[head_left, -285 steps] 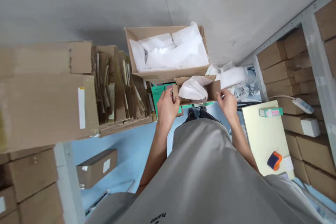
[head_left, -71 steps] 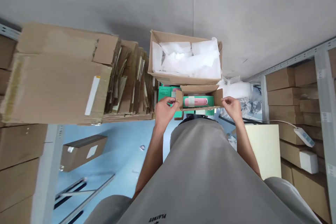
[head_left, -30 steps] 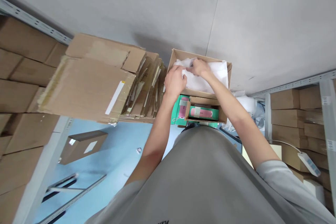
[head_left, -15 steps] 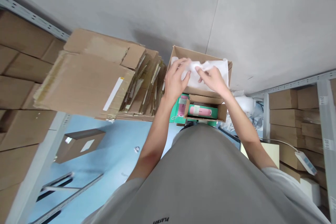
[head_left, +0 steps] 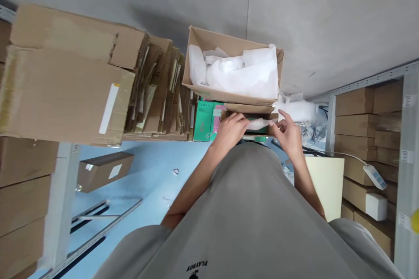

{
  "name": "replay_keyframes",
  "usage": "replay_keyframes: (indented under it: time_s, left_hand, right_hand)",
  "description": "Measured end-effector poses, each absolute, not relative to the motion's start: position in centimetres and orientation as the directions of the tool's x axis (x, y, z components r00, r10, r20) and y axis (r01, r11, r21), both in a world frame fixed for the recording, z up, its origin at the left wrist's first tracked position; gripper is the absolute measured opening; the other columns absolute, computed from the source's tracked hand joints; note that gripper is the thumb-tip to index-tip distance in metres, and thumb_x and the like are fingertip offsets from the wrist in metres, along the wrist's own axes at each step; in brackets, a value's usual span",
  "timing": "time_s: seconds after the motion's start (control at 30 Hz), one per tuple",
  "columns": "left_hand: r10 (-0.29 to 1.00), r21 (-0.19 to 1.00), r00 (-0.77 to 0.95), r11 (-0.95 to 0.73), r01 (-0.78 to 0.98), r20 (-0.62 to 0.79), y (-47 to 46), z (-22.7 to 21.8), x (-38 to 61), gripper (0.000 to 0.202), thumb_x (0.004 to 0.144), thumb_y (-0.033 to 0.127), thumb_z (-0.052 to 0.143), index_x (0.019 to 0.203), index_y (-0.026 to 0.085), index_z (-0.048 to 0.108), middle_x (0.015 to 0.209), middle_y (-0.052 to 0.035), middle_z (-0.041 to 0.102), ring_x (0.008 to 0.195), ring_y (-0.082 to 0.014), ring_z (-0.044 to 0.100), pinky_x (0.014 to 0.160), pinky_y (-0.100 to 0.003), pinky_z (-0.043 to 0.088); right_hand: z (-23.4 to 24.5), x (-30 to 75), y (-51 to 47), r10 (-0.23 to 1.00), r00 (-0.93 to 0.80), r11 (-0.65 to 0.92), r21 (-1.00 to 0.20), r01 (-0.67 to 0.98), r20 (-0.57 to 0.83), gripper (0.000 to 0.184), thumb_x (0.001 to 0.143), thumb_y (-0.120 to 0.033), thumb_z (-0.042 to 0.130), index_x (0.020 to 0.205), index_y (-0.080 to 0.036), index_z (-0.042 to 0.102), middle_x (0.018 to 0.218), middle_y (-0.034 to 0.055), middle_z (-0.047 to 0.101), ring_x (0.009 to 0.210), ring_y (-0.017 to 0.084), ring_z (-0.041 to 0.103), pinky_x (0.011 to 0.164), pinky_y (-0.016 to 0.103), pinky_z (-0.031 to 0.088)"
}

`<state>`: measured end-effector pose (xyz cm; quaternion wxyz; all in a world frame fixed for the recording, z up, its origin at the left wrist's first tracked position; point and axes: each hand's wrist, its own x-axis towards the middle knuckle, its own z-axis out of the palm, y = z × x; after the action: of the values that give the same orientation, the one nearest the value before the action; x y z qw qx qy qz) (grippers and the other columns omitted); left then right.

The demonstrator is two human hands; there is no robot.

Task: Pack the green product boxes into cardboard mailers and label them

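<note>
Between my two hands a small white foam sheet (head_left: 258, 124) stretches over a small open carton (head_left: 249, 108). My left hand (head_left: 231, 130) is closed on the sheet's left end at the carton's left side. On the right, my right hand (head_left: 286, 130) pinches the other end between thumb and finger. Below the sheet, part of a green box (head_left: 252, 118) shows inside the carton. Beyond it stands a larger open carton (head_left: 232, 95) full of white foam sheets (head_left: 240, 76). Left of the small carton are green boxes (head_left: 203, 120), one with a pink picture.
A stack of flattened cardboard (head_left: 72, 78) stands at the left. White foam wrap (head_left: 299, 109) and crumpled scraps lie to the right. Shelves of brown cartons (head_left: 355, 123) line both sides. A carton (head_left: 104, 171) lies on the blue floor (head_left: 140, 174).
My hands came back from the larger carton to the small one, bringing a white foam sheet. It now partly covers the green box with the pink picture. The camera view shifted too.
</note>
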<state>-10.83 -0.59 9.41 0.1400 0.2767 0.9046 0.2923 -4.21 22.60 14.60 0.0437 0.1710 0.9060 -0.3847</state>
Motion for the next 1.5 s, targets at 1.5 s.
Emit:
replay_keyframes:
  time_s: [1.5]
  left_hand:
    - [-0.121,0.743,-0.95,0.654,0.141,0.287,-3.5,9.7,-24.6,0.057,0.102,0.032,0.075,0.157,0.027,0.06,0.182,-0.0154,0.045,0.173,-0.0403,0.038,0.146,-0.063,0.029]
  right_hand:
    - [18.0,-22.4,15.9,-0.034,-0.987,0.853,-0.51,-0.111,0.159,0.043,0.12,-0.045,0.051,0.134,-0.025,0.086,0.11,0.0078,0.086,0.108,0.029,0.079,0.095,0.038,0.058]
